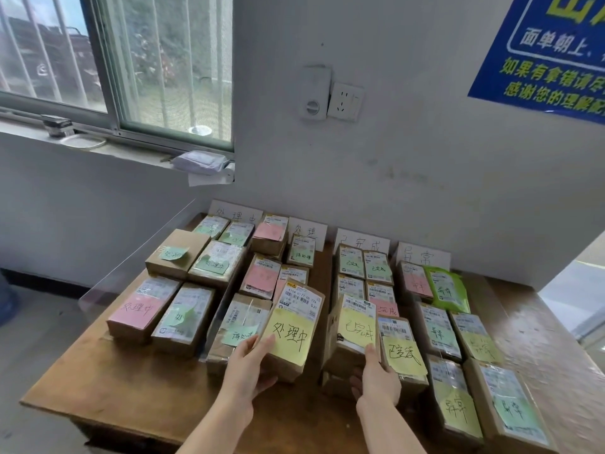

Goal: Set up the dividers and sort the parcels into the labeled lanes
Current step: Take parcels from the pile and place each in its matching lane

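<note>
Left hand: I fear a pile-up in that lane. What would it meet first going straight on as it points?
The left hand grips a brown cardboard parcel with a yellow note; pushed on, that likely hits the brown parcel with a white shipping label just behind. Depth unclear.

- Looked like a courier pickup room.
- Held labelled parcels (pixel 178 253) in rows on a table (pixel 131 381).
- Had handwritten lane signs (pixel 361 239) against the wall (pixel 425 158) and a blue notice (pixel 540 54).

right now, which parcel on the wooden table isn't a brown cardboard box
The bright green soft plastic mailer bag at the back of the rightmost lane; the rest look like brown cardboard boxes.
</note>
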Available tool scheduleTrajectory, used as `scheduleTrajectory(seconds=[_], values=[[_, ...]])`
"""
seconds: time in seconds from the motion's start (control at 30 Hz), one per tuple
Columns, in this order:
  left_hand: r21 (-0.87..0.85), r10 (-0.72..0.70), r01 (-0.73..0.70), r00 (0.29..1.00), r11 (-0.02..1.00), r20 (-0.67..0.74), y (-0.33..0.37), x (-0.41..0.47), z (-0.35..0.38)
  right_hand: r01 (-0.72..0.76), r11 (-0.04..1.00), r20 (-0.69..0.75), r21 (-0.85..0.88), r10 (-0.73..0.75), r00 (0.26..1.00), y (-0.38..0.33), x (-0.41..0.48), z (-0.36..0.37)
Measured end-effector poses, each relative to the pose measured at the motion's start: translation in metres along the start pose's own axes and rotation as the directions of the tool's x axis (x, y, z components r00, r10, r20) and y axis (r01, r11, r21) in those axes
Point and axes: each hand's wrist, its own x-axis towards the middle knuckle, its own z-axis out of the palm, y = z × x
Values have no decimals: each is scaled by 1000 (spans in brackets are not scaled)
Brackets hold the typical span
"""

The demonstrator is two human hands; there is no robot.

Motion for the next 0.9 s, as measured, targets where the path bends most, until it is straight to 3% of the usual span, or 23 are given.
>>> scheduleTrajectory(seconds=[0.43, 0.53, 0.7, 0.77, 0.9], values=[[-14, 26, -25, 999, 1000, 40, 12, 0, -5, 206, 968, -107, -146, -223, 969, -9, -12, 1], [-13, 42, -41, 998, 999, 46, 15, 4, -7, 349, 921, -84, -172, -366, 927, -13, -21, 7], [-29, 56, -54, 995, 998, 78, 24, 8, -10, 637, 751, 178, -172, -612, 770, -17, -50, 31], [-39, 77, -73, 993, 997, 90, 30, 9, -13, 656, 743, 336, -133, -589, 735, -15, -64, 43], [-60, 150, -144, 984, 988, 96, 44, 11, -24, 539, 836, 581, -105, -388, 715, -7, -86, 69]])
